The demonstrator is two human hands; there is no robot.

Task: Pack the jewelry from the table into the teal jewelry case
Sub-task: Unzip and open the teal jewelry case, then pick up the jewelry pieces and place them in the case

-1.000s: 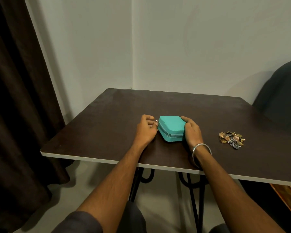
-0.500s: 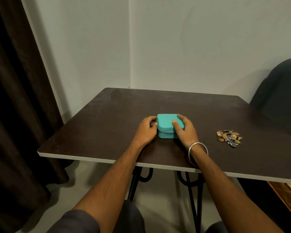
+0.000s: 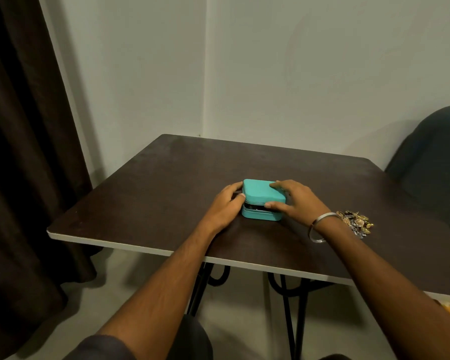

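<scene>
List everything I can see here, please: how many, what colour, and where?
jewelry case: one, teal, middle of the table, lid slightly raised
jewelry pile: one heap, gold and silver, right of the case
table: one, dark brown top, black legs
curtain: one, dark brown, far left
chair: one, dark, far right
bangle: one, silver, right wrist
left hand: holds the case's left side
right hand: grips the lid
</scene>
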